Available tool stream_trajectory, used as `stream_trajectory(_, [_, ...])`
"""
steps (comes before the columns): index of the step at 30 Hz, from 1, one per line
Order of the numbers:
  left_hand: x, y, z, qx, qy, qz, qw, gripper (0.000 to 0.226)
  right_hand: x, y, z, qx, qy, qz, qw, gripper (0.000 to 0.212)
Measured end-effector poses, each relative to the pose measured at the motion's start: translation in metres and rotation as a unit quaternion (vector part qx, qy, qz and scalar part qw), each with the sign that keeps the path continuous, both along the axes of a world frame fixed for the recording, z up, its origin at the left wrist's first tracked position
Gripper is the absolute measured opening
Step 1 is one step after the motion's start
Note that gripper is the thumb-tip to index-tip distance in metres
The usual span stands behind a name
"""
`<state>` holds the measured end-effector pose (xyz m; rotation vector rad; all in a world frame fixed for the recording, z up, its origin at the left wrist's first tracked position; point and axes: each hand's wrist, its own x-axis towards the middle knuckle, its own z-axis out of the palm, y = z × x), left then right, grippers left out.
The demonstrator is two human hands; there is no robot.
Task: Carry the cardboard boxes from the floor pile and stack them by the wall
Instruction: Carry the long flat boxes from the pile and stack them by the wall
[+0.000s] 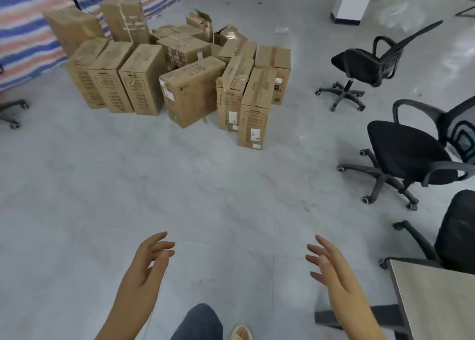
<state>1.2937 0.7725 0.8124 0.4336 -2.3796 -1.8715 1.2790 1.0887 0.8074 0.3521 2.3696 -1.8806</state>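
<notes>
A person walks empty-handed toward the cardboard boxes (180, 64) piled on the floor at upper centre of the frame. The left hand (144, 267) and right hand (331, 267), low in frame, are spread wide, each grip holding nothing. Next, likely: close in, clasp one box by both sides.

Boxes (177, 67) ahead on floor (180, 185); chairs (401, 149) right.

Head camera looks forward and down, floor (205, 185) near.
</notes>
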Motion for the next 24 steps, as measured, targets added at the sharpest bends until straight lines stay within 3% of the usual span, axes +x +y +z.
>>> stream_trajectory(8, [-0.157, 0.01, -0.012, -0.006, -0.005, 0.011, 1.0, 0.037, -0.162, 0.014, -0.012, -0.03, -0.005, -0.014, 0.999, 0.032])
stream_trajectory(10, [-0.207, 0.007, -0.016, 0.0, 0.001, 0.009, 1.0, 0.037, -0.211, 0.016, -0.012, -0.035, 0.005, -0.022, 0.999, 0.057])
stream_trajectory(13, [-0.287, 0.005, -0.017, 0.007, 0.007, -0.015, 1.0, 0.036, -0.282, 0.021, -0.01, -0.042, 0.016, -0.044, 0.998, 0.06])
stream_trajectory(15, [-0.344, 0.008, -0.008, 0.002, 0.011, -0.029, 1.0, 0.033, -0.333, 0.024, -0.003, -0.037, 0.034, -0.05, 0.997, 0.081])
stream_trajectory(16, [-0.373, 0.009, -0.004, 0.003, 0.01, -0.035, 0.999, 0.031, -0.359, 0.026, -0.001, -0.031, 0.035, -0.067, 0.997, 0.082])
stream_trajectory(19, [-0.45, 0.015, 0.005, 0.003, 0.009, -0.07, 0.998, 0.037, -0.421, 0.027, 0.009, -0.051, 0.023, -0.083, 0.995, 0.035])
stream_trajectory(20, [-0.473, 0.018, 0.007, -0.001, 0.008, -0.078, 0.997, 0.04, -0.44, 0.03, 0.011, -0.054, 0.018, -0.084, 0.995, 0.033])
stream_trajectory(24, [-0.562, 0.036, 0.007, -0.013, 0.005, -0.088, 0.996, 0.028, -0.522, 0.05, 0.009, -0.027, 0.012, -0.087, 0.996, 0.087])
